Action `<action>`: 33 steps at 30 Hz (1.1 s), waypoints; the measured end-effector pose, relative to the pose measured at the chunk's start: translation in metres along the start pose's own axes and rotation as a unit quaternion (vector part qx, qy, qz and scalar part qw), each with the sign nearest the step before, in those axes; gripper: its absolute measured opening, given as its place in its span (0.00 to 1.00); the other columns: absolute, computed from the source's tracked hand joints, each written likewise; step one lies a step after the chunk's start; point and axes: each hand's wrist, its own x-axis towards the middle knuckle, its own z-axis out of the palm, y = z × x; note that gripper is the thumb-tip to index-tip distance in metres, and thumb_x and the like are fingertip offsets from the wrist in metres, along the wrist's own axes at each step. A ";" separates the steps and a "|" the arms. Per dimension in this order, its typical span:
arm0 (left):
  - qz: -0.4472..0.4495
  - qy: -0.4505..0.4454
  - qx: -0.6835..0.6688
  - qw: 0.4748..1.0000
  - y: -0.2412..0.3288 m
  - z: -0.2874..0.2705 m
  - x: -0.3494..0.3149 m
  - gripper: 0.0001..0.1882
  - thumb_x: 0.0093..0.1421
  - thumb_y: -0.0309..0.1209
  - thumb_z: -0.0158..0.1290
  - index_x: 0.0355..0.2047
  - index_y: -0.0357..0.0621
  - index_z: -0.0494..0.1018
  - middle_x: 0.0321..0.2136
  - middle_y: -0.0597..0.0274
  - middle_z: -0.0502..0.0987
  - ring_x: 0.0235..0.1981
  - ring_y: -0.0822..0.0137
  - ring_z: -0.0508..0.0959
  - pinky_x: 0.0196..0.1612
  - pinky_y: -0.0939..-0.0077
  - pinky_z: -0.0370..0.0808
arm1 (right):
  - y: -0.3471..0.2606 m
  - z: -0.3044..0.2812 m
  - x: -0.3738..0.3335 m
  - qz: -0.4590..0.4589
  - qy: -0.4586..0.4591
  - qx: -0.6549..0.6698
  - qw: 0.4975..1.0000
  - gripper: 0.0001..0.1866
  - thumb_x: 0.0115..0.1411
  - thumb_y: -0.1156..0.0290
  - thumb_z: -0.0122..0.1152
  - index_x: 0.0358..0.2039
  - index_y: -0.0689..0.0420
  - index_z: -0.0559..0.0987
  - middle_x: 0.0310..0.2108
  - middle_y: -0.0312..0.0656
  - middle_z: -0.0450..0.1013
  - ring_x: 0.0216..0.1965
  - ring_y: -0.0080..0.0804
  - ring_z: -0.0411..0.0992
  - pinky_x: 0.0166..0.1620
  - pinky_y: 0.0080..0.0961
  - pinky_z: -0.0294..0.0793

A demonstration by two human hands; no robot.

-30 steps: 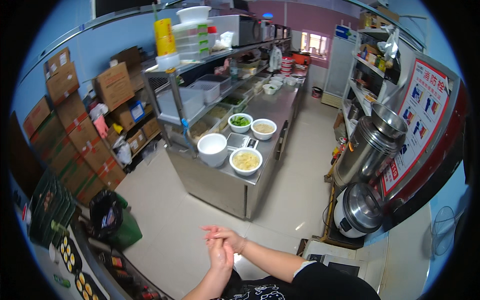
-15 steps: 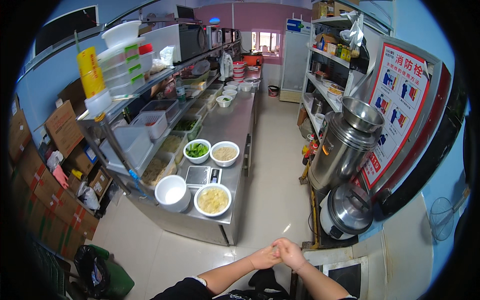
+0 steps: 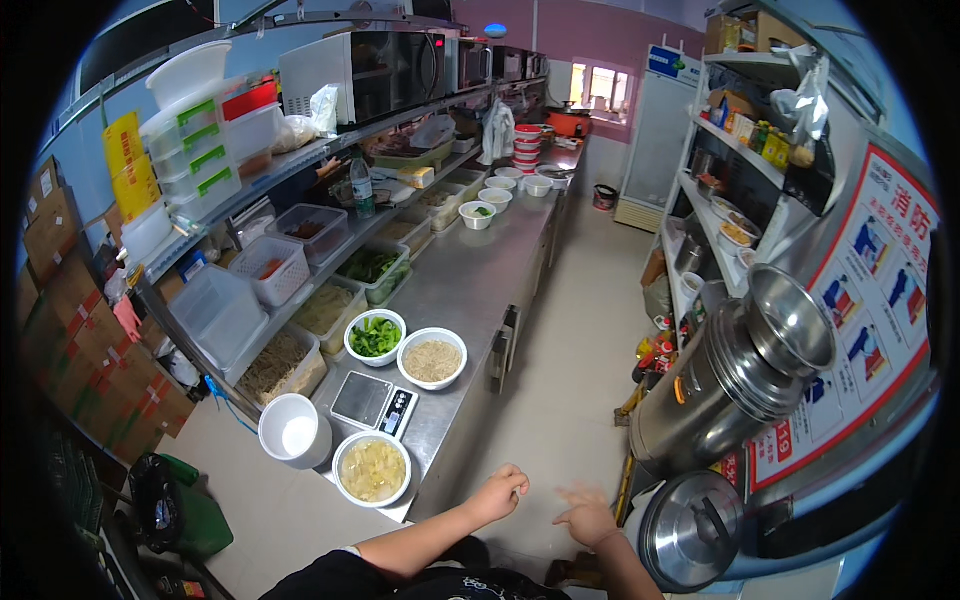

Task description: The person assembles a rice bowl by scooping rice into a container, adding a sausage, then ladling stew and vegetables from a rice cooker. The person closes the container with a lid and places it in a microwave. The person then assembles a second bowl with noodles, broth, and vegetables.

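My left hand (image 3: pixel 500 492) hangs over the aisle beside the counter corner, its fingers curled in and nothing visible in it. To its right and apart from it, my right hand (image 3: pixel 588 517) has its fingers spread, slightly smeared by motion, and holds nothing. Closest to the left hand on the steel counter (image 3: pixel 445 285) stands a white bowl of pale yellow chopped food in liquid (image 3: pixel 374 472). Behind that lies a digital kitchen scale (image 3: pixel 373 402). A bowl of green leaves (image 3: pixel 375 338) and a bowl of shredded pale food (image 3: pixel 432 359) sit beyond the scale.
A stack of white bowls (image 3: pixel 295 432) stands at the counter's near left corner. Shelves with microwaves (image 3: pixel 375 78) and plastic boxes run along the left. On the right are a large steel urn (image 3: pixel 700 385), a lidded cooker (image 3: pixel 692 530) and a storage rack (image 3: pixel 735 150). A green bin (image 3: pixel 185 508) stands lower left.
My hands were clasped together and are now apart. The view has moved closer to the counter, so the bowls and scale appear nearer and further left.
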 end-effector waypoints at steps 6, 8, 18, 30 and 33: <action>-0.037 -0.009 0.017 0.999 -0.031 -0.030 0.060 0.30 0.54 0.27 0.56 0.58 0.56 0.63 0.65 0.37 0.51 0.64 0.35 0.56 0.65 0.56 0.58 | -0.090 -0.024 0.100 -0.273 -0.010 -0.271 0.923 0.12 0.59 0.79 0.53 0.43 0.59 0.80 0.45 0.48 0.76 0.48 0.42 0.74 0.53 0.29 0.71; -0.049 0.015 -0.012 0.999 -0.047 -0.041 0.090 0.29 0.55 0.29 0.57 0.57 0.56 0.64 0.63 0.39 0.55 0.63 0.38 0.58 0.64 0.56 0.59 | -0.130 -0.037 0.135 -0.303 0.007 -0.270 0.914 0.12 0.59 0.80 0.53 0.42 0.60 0.80 0.43 0.48 0.77 0.47 0.42 0.75 0.53 0.28 0.71; -0.027 0.043 0.025 0.998 -0.091 -0.143 0.291 0.16 0.57 0.31 0.56 0.47 0.50 0.71 0.52 0.48 0.67 0.55 0.45 0.67 0.59 0.59 0.64 | -0.391 -0.087 0.197 -0.647 0.188 -0.353 0.649 0.04 0.50 0.61 0.63 0.24 0.45 0.82 0.40 0.40 0.75 0.46 0.43 0.72 0.56 0.61 0.64; 0.034 0.100 0.052 0.993 -0.137 -0.185 0.544 0.14 0.54 0.29 0.57 0.43 0.49 0.74 0.48 0.48 0.72 0.54 0.48 0.69 0.57 0.59 0.66 | -0.483 -0.234 0.351 -0.805 0.207 -0.298 0.469 0.18 0.65 0.55 0.50 0.52 0.46 0.74 0.51 0.39 0.73 0.47 0.35 0.72 0.63 0.62 0.56; -0.036 0.169 0.037 0.984 -0.150 -0.212 0.594 0.08 0.51 0.22 0.56 0.32 0.45 0.75 0.36 0.52 0.76 0.45 0.51 0.75 0.50 0.63 0.72 | -0.482 -0.315 0.448 -0.764 -0.111 -0.055 0.633 0.12 0.61 0.55 0.56 0.43 0.42 0.79 0.48 0.41 0.72 0.47 0.44 0.70 0.55 0.65 0.63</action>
